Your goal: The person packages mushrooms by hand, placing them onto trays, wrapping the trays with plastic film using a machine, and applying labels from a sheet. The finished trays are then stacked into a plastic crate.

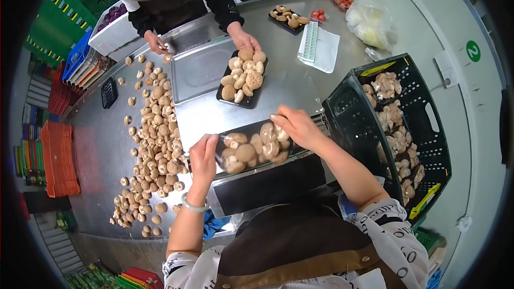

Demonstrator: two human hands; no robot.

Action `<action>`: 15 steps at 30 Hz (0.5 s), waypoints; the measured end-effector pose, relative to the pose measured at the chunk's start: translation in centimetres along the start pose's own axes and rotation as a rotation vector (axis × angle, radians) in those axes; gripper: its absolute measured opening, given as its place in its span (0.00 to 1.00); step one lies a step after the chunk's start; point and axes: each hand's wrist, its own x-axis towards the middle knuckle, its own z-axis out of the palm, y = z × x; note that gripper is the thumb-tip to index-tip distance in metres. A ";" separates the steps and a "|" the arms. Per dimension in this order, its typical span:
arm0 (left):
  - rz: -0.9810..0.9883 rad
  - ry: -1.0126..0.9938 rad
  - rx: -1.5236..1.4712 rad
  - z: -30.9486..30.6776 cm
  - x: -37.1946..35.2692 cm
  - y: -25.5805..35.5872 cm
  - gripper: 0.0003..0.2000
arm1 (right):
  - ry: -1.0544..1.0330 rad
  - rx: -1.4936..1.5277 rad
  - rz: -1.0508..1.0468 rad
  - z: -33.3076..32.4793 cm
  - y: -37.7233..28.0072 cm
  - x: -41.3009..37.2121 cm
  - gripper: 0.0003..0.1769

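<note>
A black tray of mushrooms (pixel 245 153) lies before me at the wrapping station, with clear film over it. At its left end my left hand (pixel 203 152) pinches the film. My right hand (pixel 297 126) has its fingers closed on the film at the right end. Just beyond, a second black tray of mushrooms (pixel 243 79) stands unwrapped on the metal surface, and a co-worker's hand (pixel 243 38) touches its far edge. Many loose mushrooms (pixel 158 128) are spread over the table to the left.
A dark crate (pixel 428 128) with wrapped mushroom packs stands at the right. An empty metal tray (pixel 198 69) lies near the co-worker (pixel 176 0). Farther back are another mushroom tray (pixel 289 20), labels (pixel 309 43) and a plastic bag (pixel 369 21). An orange crate (pixel 59 158) is at left.
</note>
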 end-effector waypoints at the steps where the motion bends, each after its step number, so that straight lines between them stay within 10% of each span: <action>1: 0.017 0.010 0.011 -0.5 -1.1 0.8 0.13 | -0.003 0.009 -0.014 -0.8 -1.3 -0.9 0.21; 7: -0.291 -0.187 -0.176 -0.8 -8.4 1.7 0.16 | -0.159 0.121 0.043 -0.7 -1.2 -8.5 0.19; 11: -0.474 -0.262 -0.079 3.2 -11.0 -6.2 0.20 | -0.256 0.205 0.488 1.8 1.9 -11.0 0.27; 15: -0.175 -0.184 0.305 6.9 -11.7 -10.8 0.18 | 0.117 -0.094 0.200 8.6 13.5 -13.3 0.32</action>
